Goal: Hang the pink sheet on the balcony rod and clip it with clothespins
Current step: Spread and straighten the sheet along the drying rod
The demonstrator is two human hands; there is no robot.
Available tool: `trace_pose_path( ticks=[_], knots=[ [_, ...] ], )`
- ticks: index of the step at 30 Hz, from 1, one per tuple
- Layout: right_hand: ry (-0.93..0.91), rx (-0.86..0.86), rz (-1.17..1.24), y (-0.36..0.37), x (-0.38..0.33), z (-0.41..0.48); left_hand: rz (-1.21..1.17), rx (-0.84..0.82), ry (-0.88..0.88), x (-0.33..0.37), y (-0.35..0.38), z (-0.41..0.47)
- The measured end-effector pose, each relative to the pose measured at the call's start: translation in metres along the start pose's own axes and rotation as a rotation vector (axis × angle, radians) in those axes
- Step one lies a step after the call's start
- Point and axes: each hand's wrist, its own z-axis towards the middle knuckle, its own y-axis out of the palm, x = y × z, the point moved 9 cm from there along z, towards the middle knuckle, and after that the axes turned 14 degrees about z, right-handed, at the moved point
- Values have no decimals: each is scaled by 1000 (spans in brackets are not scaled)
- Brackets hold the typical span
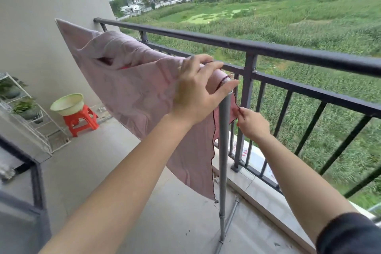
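The pink sheet (132,88) is draped over a grey drying rod that runs from near the wall toward me, held up by a grey upright pole (223,150). Its near end hangs down to about knee height. My left hand (200,88) lies over the sheet at the rod's near end, fingers spread and curved over the top. My right hand (252,122) is lower, right of the pole, pinching the sheet's dark-stitched hanging edge (236,109). No clothespins are visible.
The black metal balcony railing (288,51) runs behind the rod. At the left stand a red plastic stool (80,121) carrying a pale green basin (67,104), a white plant rack (26,113) and a dark frame (37,181). Concrete floor lies below.
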Motion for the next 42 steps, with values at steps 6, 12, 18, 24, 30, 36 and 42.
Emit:
trace_pose_path(
  ticks=[6, 12, 18, 24, 30, 36, 42],
  knots=[
    [18, -39, 54, 8, 8, -13, -8, -38, -170, -15, 20, -70],
    [3, -67, 26, 14, 1, -29, 91, -225, -304, -31, 62, -117],
    [-171, 7, 98, -3, -26, -29, -43, 62, -365, -41, 11, -91],
    [-473, 190, 336, -58, -104, -37, -80, 327, -170, -18, -50, -39],
    [-39, 116, 261, -63, -37, 10, -315, 448, 52, 25, -98, 2],
    [281, -111, -75, 9, 52, -7, -251, 178, 179, 53, -56, -2],
    [245, 116, 271, -8, 49, -2, 118, -117, 48, -3, 3, -37]
  ],
)
